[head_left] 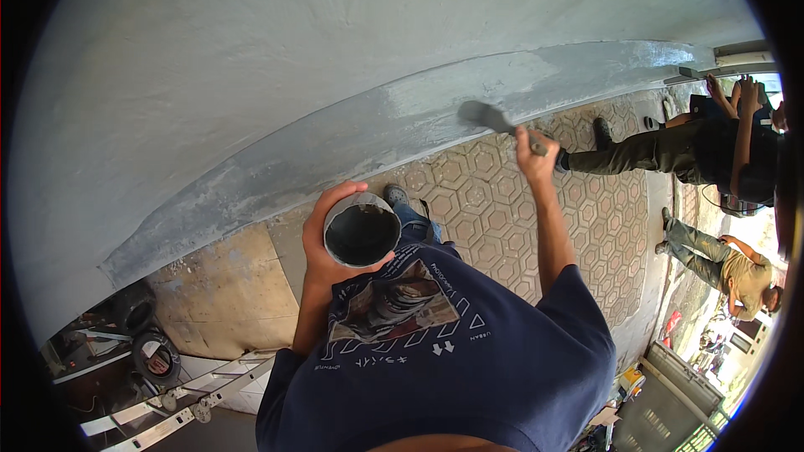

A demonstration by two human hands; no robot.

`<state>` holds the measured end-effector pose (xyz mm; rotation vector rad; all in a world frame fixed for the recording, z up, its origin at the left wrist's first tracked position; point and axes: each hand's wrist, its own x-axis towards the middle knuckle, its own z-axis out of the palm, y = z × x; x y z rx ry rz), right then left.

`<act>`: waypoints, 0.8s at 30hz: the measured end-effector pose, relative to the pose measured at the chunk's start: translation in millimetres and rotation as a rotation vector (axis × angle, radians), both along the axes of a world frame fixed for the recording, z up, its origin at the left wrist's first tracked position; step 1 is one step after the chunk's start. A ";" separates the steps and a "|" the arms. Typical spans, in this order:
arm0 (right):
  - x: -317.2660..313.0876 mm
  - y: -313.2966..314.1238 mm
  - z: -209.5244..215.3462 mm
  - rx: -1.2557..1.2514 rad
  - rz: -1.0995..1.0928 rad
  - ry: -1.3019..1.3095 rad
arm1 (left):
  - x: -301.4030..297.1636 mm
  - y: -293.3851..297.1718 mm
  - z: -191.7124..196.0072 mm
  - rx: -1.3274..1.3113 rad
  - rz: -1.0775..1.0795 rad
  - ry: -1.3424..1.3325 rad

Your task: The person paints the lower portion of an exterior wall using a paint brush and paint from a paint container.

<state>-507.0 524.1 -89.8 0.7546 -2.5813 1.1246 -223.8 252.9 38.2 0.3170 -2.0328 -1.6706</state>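
Observation:
My left hand is wrapped round a round pot with a pale, smeared rim and a dark inside. I hold it in front of my chest with its mouth facing up. In my right hand, out to the right, is a paintbrush, gripped by its handle. Its head is blurred and lies over the grey band along the lower wall. Whether the bristles touch the wall, I cannot tell. The band is patchy, darker in some parts and paler in others, below a light grey wall.
Hexagonal paving runs along the wall's foot, with a wooden board at left. A folded ladder and tires lie lower left. One person in dark clothes stands close to the wall at right; another stands farther out.

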 end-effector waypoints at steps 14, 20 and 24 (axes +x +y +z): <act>126.0 -111.7 2.9 -0.075 0.317 0.062 | 17.0 3.4 -7.4 -0.024 0.003 0.006; 141.6 -122.1 -4.4 -0.204 0.422 -0.029 | 17.0 6.7 -5.4 0.052 0.033 0.025; 72.7 -43.7 7.0 0.000 0.164 -0.045 | 19.0 4.3 -8.1 -0.053 -0.005 0.016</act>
